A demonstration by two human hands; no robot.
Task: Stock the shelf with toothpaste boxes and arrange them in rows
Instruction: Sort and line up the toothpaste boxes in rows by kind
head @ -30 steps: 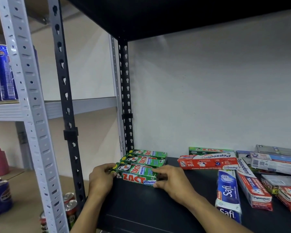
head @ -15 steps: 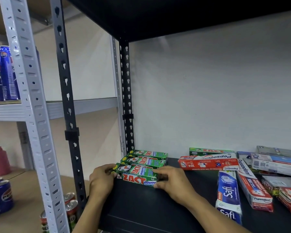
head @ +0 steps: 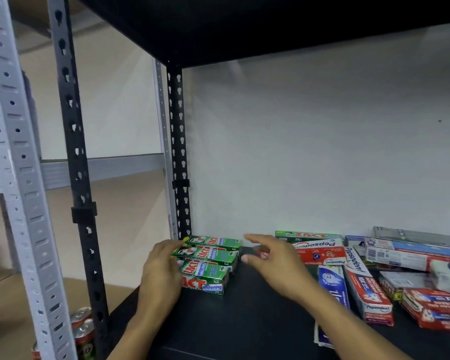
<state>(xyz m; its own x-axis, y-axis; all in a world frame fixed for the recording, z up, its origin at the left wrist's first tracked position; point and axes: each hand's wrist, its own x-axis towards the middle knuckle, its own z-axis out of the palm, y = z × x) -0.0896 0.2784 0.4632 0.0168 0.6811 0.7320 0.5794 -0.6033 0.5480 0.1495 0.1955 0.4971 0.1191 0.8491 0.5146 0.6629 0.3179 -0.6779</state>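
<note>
Several green Zact toothpaste boxes lie side by side in a row at the left end of the black shelf. My left hand rests against the left ends of these boxes with fingers nearly straight. My right hand hovers open just right of the row, fingers spread, holding nothing. It partly covers a red Pepsodent box. Another green Zact box lies behind that, against the back wall.
A loose pile of Pepsodent and blue Safi boxes covers the shelf's right side. Black upright posts and a grey post stand at left. Drink cans sit low at the left. The upper shelf hangs overhead.
My right hand has let go of the front Zact box and lifted up and to the right, fingers opening. My left hand stays at the row's left end.
</note>
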